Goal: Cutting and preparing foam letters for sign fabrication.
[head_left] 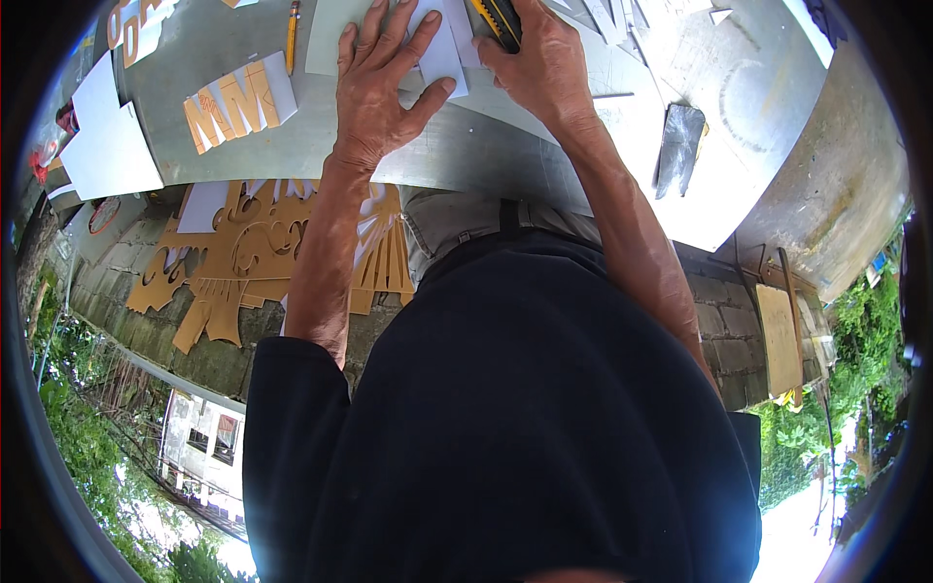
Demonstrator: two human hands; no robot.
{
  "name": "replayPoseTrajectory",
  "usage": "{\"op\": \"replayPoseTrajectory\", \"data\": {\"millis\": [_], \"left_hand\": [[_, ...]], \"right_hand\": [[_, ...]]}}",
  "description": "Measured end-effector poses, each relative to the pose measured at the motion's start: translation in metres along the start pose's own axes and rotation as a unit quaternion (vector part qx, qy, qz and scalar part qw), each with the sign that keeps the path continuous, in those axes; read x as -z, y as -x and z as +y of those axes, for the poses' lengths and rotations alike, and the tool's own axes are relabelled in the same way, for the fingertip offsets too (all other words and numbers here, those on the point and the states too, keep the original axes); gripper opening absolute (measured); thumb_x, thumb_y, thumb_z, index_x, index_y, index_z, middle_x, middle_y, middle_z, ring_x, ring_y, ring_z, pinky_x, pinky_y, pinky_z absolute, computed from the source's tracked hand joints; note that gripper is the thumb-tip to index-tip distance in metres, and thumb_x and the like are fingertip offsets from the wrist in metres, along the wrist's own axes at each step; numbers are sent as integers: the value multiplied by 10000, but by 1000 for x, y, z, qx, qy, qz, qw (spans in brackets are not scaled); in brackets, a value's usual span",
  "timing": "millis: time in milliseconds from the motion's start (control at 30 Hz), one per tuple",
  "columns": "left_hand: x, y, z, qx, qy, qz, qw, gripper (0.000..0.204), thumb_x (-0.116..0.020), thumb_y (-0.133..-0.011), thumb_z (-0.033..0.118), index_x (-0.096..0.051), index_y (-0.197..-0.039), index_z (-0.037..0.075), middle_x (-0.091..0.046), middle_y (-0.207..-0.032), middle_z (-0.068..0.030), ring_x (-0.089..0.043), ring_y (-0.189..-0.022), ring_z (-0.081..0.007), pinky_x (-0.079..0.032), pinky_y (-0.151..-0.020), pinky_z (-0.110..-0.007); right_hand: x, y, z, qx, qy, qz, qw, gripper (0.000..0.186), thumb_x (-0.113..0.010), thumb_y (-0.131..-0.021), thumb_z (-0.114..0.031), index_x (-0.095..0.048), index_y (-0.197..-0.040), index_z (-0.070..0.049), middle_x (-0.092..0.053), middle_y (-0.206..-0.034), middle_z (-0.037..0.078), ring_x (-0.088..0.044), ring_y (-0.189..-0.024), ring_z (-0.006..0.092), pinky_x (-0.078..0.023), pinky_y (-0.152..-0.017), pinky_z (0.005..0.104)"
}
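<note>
My left hand (384,92) lies flat with fingers spread, pressing on a narrow white piece (443,63) and the pale sheet (328,44) beside it. In my right hand (546,78) is a black and yellow utility knife (498,21), held close to the right of the white piece. The knife's tip runs past the upper edge of the view, so its blade is hidden. Left of my left hand are brown-faced, letter-shaped cut-outs (231,107) on white backing, with a yellow pencil (292,37) above them.
The metal-topped table (301,146) holds a white board (112,146) at the left. On the right lie thin offcuts (614,19) and a dark, shiny, flat block (679,146). Below the table's near edge, brown cut-out panels (258,248) rest over paving blocks (729,335).
</note>
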State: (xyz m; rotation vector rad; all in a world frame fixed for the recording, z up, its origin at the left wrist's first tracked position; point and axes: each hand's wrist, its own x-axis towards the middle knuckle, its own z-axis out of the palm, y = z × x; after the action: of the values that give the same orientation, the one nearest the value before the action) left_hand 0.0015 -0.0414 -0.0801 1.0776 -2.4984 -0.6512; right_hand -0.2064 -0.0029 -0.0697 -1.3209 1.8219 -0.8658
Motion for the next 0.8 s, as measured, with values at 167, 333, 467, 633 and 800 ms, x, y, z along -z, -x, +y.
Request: {"op": "replayPoseTrajectory", "data": {"millis": [167,333,467,633,800], "left_hand": [[4,-2,5,0,-1,-4,1000,731,-827,-810,332,-574,-1478,177,-437,-1612,-71,-335,-1506,-350,-200,-1228,-539],[11,-7,16,6,-23,-22,999,717,-825,-817,298,-572,-1471,149,-435,-1610,-69,-317,-1503,-403,-250,-1207,-594],[11,-5,19,28,-56,-49,997,699,-815,-831,282,-568,-1465,119,-440,-1605,-63,-301,-1509,-419,-270,-1191,-625],[14,-8,24,29,-69,-70,995,698,-796,-849,273,-548,-1472,77,-396,-1632,-64,-289,-1517,-418,-253,-1192,-645],[13,-9,26,33,-80,-83,993,708,-789,-845,241,-532,-1480,59,-366,-1647,-70,-281,-1517,-433,-245,-1182,-671]], "right_hand": [[0,0,-1,11,8,3,1000,310,-731,-855,-81,-541,-1086,-1,-674,-923,233,-698,-831,419,-548,-721,463],[6,7,-9,-24,5,-26,999,349,-744,-862,-154,-578,-1127,1,-688,-1022,245,-704,-891,408,-565,-745,467],[2,42,-25,-38,36,-5,999,264,-654,-949,-217,-535,-976,17,-678,-867,283,-693,-768,475,-550,-659,541],[-17,76,-34,-68,143,-30,987,229,-604,-992,-202,-480,-972,-11,-687,-798,215,-677,-583,426,-545,-524,515],[-23,73,-40,-99,159,-33,982,224,-603,-999,-201,-487,-1003,-9,-693,-807,243,-694,-640,433,-541,-553,522]]}}
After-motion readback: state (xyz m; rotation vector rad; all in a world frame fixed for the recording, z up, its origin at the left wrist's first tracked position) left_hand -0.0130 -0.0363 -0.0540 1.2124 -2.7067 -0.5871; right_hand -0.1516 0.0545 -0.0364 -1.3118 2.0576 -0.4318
